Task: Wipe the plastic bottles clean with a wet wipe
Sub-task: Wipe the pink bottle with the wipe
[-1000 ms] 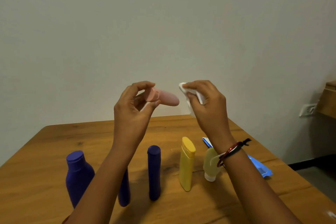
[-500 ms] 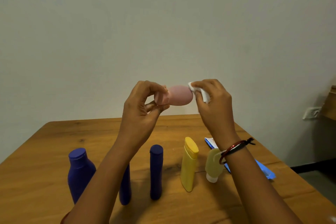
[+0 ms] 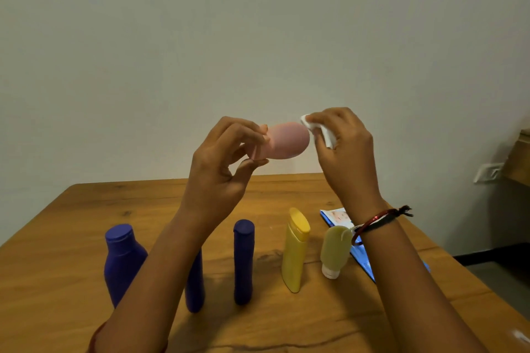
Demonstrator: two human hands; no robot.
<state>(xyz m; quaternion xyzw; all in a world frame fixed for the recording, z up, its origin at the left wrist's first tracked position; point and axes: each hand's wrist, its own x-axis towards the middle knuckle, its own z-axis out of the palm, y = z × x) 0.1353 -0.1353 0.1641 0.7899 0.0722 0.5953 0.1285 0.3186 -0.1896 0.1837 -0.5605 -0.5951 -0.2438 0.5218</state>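
Fingers (image 3: 252, 130) of the left hand (image 3: 218, 169) are curled and pinch the cap end of the pink bottle (image 3: 286, 140), which lies sideways in the air above the tabletop (image 3: 86, 209), rounded base toward the right. Right hand (image 3: 344, 152): fingers bent and clamped on a folded white wipe (image 3: 318, 130), the wipe touching the base of the pink bottle. Red and black bands (image 3: 378, 221) on the right wrist.

On the tabletop, upright in a rough row, left to right: wide blue bottle (image 3: 123, 261); slim blue bottle (image 3: 195, 286), partly hidden behind the left forearm; second slim blue bottle (image 3: 243, 261); yellow bottle (image 3: 295, 249); small green bottle (image 3: 334, 249), standing on its white cap. None of the five touches its neighbour. Blue wipe pack (image 3: 358, 255) lies flat just behind and right of the green bottle, partly covered by the right forearm. Plain pale wall (image 3: 258, 37) behind. White socket (image 3: 487, 172) on the wall at far right, beside a wooden edge.
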